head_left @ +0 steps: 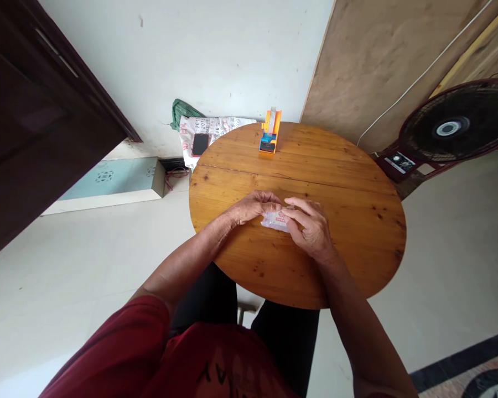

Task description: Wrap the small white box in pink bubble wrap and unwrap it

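Note:
A small translucent plastic packet (277, 220) with red printing lies between my hands, low over the round wooden table (249, 260). My left hand (258, 207) pinches its far edge from the left, thumb and fingers pressed together. From the other side my right hand (313, 226) grips the packet's right end, its thumb at the near side and its fingers bent over the top. My fingers cover part of the packet, and what it holds inside cannot be made out.
An orange tape dispenser (270, 131) stands at the table's far edge. Behind the table's left side, a dark phone (200, 144) rests on a printed white sack (228, 126). A large fan (446, 128) stands to the right, and a pale blue box (112, 176) lies on the floor at left.

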`<state>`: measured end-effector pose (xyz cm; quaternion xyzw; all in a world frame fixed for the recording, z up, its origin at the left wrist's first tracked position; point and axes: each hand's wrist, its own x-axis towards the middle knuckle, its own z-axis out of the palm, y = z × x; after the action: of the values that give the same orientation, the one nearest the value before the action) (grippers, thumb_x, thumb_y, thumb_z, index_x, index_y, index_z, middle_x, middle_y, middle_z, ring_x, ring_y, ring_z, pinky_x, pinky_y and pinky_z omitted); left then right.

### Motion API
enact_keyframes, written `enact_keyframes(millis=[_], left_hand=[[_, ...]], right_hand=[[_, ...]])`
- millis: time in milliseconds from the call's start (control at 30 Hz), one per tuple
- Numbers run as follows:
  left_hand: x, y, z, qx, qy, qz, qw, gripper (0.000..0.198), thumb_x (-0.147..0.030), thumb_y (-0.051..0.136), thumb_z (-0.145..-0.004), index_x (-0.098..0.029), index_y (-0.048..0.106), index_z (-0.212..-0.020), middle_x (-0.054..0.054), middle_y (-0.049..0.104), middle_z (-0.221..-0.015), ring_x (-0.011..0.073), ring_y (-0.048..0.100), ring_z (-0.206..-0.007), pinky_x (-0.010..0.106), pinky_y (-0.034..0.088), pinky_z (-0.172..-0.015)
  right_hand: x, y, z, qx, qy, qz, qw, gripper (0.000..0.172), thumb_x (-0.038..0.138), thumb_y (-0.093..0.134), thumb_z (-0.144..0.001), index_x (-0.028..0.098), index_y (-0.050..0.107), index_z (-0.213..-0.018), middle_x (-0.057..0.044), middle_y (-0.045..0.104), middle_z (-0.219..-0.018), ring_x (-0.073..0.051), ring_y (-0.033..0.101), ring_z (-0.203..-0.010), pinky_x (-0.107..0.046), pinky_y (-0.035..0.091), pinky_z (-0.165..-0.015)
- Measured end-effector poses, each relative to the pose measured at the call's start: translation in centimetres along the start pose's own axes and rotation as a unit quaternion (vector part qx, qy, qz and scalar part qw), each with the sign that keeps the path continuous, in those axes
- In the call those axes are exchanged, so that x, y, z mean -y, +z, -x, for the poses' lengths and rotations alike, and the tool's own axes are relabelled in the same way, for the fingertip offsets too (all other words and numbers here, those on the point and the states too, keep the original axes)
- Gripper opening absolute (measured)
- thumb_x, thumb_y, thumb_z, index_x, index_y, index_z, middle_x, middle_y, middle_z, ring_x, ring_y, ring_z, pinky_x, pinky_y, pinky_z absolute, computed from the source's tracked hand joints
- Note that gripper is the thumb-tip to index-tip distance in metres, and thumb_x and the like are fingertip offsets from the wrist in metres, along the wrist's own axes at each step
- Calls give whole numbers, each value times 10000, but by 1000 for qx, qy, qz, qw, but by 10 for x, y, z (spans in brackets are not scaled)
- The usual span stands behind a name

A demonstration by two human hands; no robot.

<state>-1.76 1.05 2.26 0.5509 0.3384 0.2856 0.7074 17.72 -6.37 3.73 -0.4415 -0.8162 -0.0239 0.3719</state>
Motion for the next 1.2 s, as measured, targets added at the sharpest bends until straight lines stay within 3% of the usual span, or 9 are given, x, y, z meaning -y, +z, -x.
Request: enact_keyframes(millis=[233, 433, 533, 667, 767, 1200], left_hand=[[4, -2, -3, -1, -4, 4, 1000, 362, -396, 802, -702, -115, 687, -899, 5, 664, -728, 94, 554, -614, 238, 397, -615], [4, -2, -3, -3, 1, 3, 1000, 350, -406, 794, -708, -124, 677, -877, -4, 658, -735, 94, 553, -635, 241, 398, -642], [2, 0, -2, -6, 1, 5, 1000, 341, -400, 794, -705, -123, 676, -866, -8, 657, -732, 89, 547, -627, 238, 393, -635], [0, 2, -1, -4, -1, 19, 1000, 318, -373, 795, -704, -124, 673, -860, -7, 656, -713, 90, 551, -615, 232, 397, -617], [-1, 2, -1, -3, 6, 28, 1000, 299, -347, 801, -713, -120, 668, -857, 2, 667, -723, 90, 562, -609, 228, 405, -608], [0, 3, -1, 3, 34, 35, 999, 389, -407, 828, -709, -113, 686, -920, 19, 683, -773, 101, 584, -648, 246, 439, -647]], right_hand=[[4, -2, 1, 9, -49, 80, 996, 213, 140, 580, -882, 211, 755, -981, -106, 740, -1182, -278, 682, -1022, -439, 497, -858], [2, 2, 4, -50, -10, -17, 999, 164, 192, 614, -877, 234, 743, -969, -98, 725, -1206, -252, 713, -992, -435, 529, -890], [1, 1, 4, -71, 29, -61, 995, 204, 237, 621, -871, 236, 703, -1057, -114, 709, -1223, -273, 709, -1049, -458, 535, -931], [0, -1, 3, -35, 66, -98, 992, 469, 301, 669, -848, 221, 583, -1302, -162, 647, -1347, -328, 618, -1260, -512, 510, -1014], [0, 1, 3, 14, 73, -82, 994, 583, 319, 702, -822, 218, 529, -1370, -166, 645, -1361, -343, 615, -1265, -532, 497, -1031], [-6, 7, 6, 27, 53, -39, 997, 602, 336, 739, -826, 241, 523, -1380, -133, 717, -1262, -340, 682, -1141, -519, 521, -958]])
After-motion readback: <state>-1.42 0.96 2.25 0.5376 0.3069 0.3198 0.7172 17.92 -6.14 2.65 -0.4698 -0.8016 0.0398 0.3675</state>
